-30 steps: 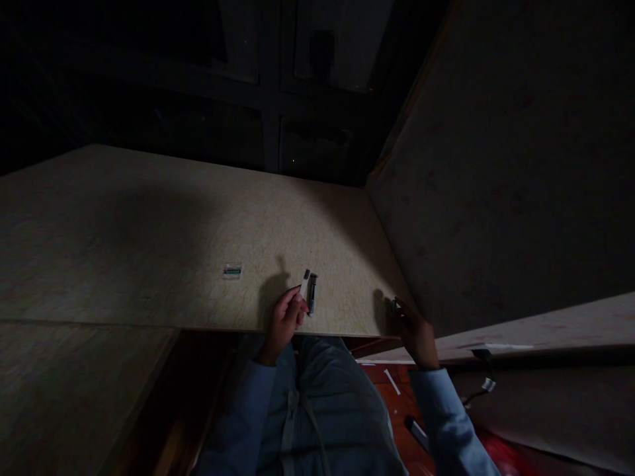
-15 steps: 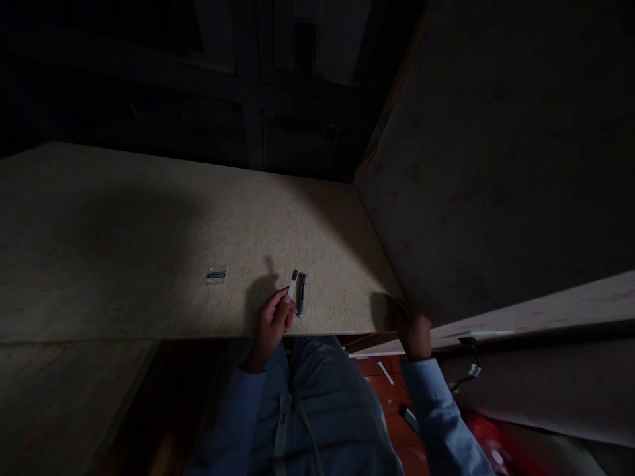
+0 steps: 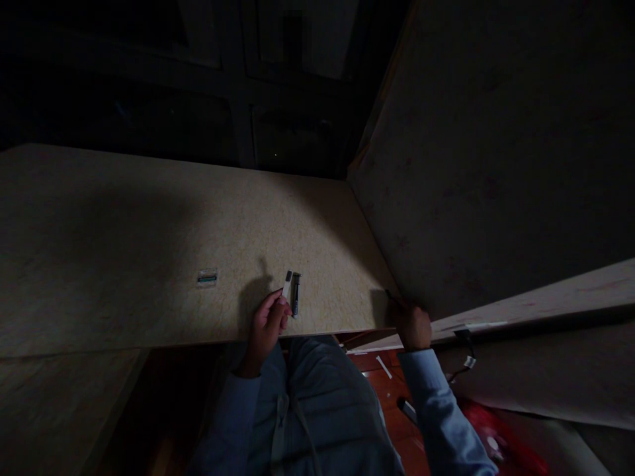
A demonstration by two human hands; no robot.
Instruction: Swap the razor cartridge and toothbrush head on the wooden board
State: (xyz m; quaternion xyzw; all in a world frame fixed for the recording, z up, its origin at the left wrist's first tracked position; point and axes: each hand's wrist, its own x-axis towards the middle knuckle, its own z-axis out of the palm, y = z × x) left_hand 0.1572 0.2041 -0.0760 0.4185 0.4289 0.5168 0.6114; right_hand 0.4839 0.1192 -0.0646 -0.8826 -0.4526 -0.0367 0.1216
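Note:
My left hand (image 3: 266,322) is closed around the pale handle of what looks like a toothbrush (image 3: 287,280), its dark grey head pointing up and away from me. Right beside it on the table lies a dark razor (image 3: 296,296) with a T-shaped head. Farther left rests a small clear case (image 3: 207,278) with a dark and bluish strip inside. At the table's right edge, close to the wall, my right hand (image 3: 414,327) is closed; a thin dark tip pokes out past its fingers, too dim to name.
The pale, speckled table (image 3: 163,251) meets a patterned wall (image 3: 486,165) on the right and a dark window frame (image 3: 243,119) behind. Below right are a reddish floor (image 3: 391,390), a black cable (image 3: 466,347) and a red bag (image 3: 506,439).
The view has shifted slightly, so the table's things appear a little farther left. Both hands keep nearly the same pose. The thin dark tip by my right hand shows more clearly.

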